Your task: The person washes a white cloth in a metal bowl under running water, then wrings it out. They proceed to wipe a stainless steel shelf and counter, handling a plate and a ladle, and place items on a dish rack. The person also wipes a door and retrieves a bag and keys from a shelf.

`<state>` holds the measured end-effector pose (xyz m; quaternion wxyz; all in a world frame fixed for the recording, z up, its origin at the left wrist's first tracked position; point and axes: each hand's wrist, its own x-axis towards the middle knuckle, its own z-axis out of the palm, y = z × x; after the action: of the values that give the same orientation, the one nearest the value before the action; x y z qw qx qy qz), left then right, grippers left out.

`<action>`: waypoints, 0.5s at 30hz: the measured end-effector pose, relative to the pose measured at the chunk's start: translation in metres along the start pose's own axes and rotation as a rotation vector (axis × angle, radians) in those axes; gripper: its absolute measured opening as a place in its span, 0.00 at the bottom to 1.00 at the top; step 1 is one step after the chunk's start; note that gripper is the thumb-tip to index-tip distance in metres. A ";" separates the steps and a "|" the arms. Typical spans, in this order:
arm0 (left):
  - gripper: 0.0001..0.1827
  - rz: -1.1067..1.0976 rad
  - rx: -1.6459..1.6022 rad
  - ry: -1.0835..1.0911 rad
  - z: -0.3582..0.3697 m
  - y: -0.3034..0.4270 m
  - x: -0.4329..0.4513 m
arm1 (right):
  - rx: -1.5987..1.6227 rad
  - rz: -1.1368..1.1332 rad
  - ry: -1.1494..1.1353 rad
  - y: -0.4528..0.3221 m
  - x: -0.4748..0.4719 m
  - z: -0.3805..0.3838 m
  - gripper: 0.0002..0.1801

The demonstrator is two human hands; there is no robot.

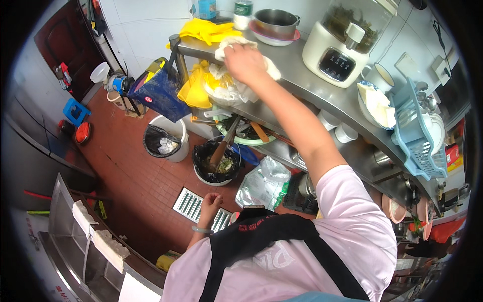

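Observation:
My right hand (245, 62) grips a white cloth (272, 68) at the near edge of a stainless steel shelf (290, 60). Yellow rubber gloves (209, 31) lie just beyond the cloth, beside a metal pot (277, 19) standing on a pink-rimmed dish (273, 37). Below the hand, a bowl with white plastic (226, 94) and another yellow glove (196, 88) sits on a lower level. My left hand (212, 205) hangs over the floor in front of my apron, with bent fingers and nothing visible in them.
To the right on the shelf stand a cream Midea appliance (334, 56), a bowl of white blocks (377, 105) and a blue dish rack (420, 136). Lined bins (181, 132) (217, 183) stand on the red tiled floor by a blue bag (158, 92). A steel sink (68, 245) is at left.

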<state>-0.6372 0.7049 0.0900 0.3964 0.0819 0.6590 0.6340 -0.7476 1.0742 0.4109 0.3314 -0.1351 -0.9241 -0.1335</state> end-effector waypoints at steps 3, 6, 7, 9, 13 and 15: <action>0.10 -0.087 -0.035 -0.010 0.008 -0.006 -0.006 | 0.036 0.012 -0.098 0.011 -0.012 -0.016 0.13; 0.09 -0.178 -0.128 -0.071 0.018 0.008 -0.015 | 0.095 0.124 -0.169 0.031 -0.040 -0.053 0.17; 0.07 -0.160 -0.131 -0.126 0.016 0.023 -0.016 | 0.099 0.167 -0.150 0.038 -0.056 -0.068 0.18; 0.07 0.098 -0.087 0.044 0.009 0.067 -0.014 | 0.032 0.231 -0.087 0.049 -0.088 -0.092 0.18; 0.05 0.905 -0.063 0.355 -0.025 0.188 0.013 | -0.017 0.205 -0.090 0.059 -0.107 -0.103 0.18; 0.09 0.950 -0.078 0.232 -0.028 0.240 0.045 | -0.069 0.196 -0.110 0.064 -0.093 -0.094 0.16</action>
<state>-0.7800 0.7552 0.2843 -0.0101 0.2874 0.5642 0.7739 -0.6029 1.0869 0.4309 0.2867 -0.2433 -0.9182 -0.1244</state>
